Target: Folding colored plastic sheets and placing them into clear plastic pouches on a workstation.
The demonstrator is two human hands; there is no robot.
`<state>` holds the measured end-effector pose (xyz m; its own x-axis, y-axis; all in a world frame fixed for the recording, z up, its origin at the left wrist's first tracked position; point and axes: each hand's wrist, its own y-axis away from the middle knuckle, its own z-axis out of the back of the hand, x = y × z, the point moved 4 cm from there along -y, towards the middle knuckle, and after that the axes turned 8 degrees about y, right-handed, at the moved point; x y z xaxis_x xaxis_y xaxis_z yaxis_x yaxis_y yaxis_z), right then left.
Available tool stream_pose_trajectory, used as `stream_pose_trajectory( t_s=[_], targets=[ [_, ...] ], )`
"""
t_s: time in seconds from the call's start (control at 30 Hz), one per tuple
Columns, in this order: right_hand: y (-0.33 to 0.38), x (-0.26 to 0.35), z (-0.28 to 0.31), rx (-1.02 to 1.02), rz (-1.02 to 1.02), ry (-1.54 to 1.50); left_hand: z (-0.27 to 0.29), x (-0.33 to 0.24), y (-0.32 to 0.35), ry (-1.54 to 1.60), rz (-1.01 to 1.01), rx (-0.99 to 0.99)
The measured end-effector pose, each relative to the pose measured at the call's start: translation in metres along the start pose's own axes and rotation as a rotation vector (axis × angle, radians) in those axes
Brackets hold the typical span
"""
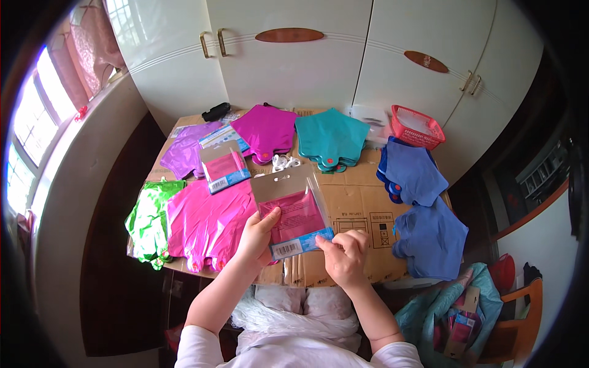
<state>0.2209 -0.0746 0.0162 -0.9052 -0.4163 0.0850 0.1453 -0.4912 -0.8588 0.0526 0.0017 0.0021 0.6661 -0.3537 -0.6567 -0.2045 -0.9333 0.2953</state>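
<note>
Before me is a clear plastic package [293,222] with a folded magenta foil piece inside, a grey hang-hole card at its top and a blue barcode strip along its bottom. My left hand [256,238] grips its left edge, thumb on the front. My right hand [346,256] has its fingers curled and pinches the lower right corner. A similar package [224,168] lies on the table beyond my left hand. Under it spreads a stack of flat pink foil balloons [205,221], close to my left hand.
Around the cardboard-covered table [353,199] lie flat foil balloons: green [150,214], purple [184,147], magenta [265,129], teal [331,138] and blue [432,239]. A red basket [417,127] and small white items [285,162] sit there too. A teal bag [423,313] with packages stands lower right.
</note>
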Motion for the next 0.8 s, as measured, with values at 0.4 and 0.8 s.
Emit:
stream_pose_trajectory(
  t_s=[0.4,0.8],
  targets=[
    [-0.001,0.001,-0.004,0.242,-0.048,-0.227,0.0,0.002,-0.01,-0.005,0.011,0.047],
    [0.016,0.027,-0.006,0.173,0.26,-0.225,0.022,-0.017,-0.045,0.101,-0.143,-0.044]
  ],
)
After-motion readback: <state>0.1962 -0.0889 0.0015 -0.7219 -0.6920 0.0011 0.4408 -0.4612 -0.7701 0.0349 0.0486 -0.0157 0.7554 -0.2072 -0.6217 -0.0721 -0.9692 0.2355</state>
